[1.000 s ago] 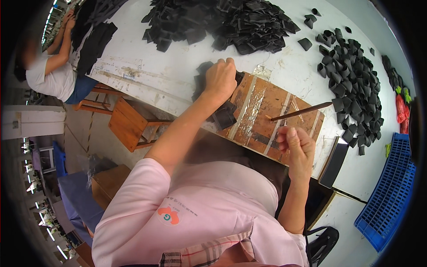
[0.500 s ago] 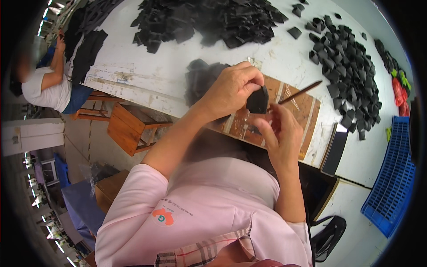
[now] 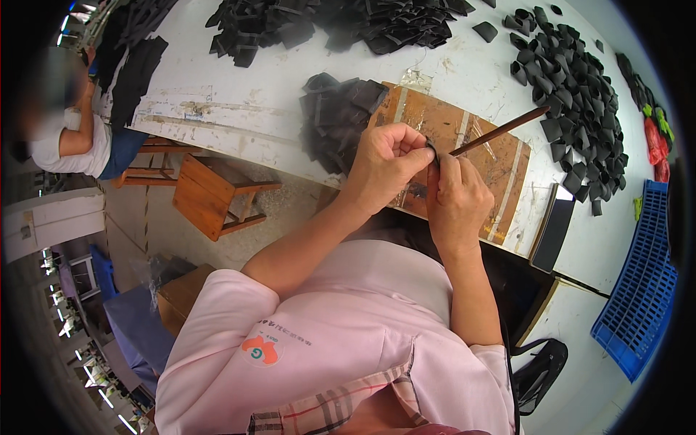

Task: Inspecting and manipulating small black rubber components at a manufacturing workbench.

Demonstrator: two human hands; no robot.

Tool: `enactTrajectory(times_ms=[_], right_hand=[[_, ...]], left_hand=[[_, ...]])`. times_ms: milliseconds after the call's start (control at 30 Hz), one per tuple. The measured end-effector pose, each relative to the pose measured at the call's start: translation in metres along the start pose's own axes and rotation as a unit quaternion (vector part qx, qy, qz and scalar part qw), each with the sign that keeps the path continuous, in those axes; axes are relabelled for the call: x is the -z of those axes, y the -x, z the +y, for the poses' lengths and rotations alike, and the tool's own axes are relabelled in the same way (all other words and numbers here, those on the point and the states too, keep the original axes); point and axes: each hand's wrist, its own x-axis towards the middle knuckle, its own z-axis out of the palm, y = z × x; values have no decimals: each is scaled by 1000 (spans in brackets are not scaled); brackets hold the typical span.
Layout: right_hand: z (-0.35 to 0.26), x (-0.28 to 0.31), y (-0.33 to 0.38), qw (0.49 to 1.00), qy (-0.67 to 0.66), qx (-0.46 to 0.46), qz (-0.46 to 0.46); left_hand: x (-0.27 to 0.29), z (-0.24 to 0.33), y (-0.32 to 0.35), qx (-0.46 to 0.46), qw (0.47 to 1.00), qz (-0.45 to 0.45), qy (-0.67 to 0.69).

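Observation:
My left hand [image 3: 390, 165] pinches a small black piece [image 3: 432, 149] between thumb and fingers; it appears almost edge-on and is mostly hidden. Close against it, the closed fingertips of my right hand [image 3: 461, 199] meet the same piece. A thin, dark brown tapered stick [image 3: 507, 130] sticks out from my right hand toward the upper right; its other end is hidden in the grip. Both hands are above a worn brown board [image 3: 500, 170] marked with pale strips and stains. Left of the board lies a heap of flat black pieces [image 3: 330, 119].
Larger heaps of black pieces [image 3: 399, 25] lie at the far side of the white table [image 3: 246, 94]. Curled black pieces [image 3: 580, 109] are piled on the right, beside a blue plastic crate [image 3: 638, 283]. A wooden stool [image 3: 206, 196] and a seated person [image 3: 80, 138] are at left.
My right hand has closed and come up to the black piece, which has turned from showing its flat face to nearly edge-on. The stick's tip has moved up and right.

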Motion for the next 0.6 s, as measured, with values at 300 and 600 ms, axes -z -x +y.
enactTrajectory(times_ms=[300,600], right_hand=[[-4,24,-1,956,-277,-91,12],[0,22,-5,985,-154,-16,75]], left_hand=[[-2,8,9,-145,972,-6,-186],[-24,8,17,-254,936,110,-218]])
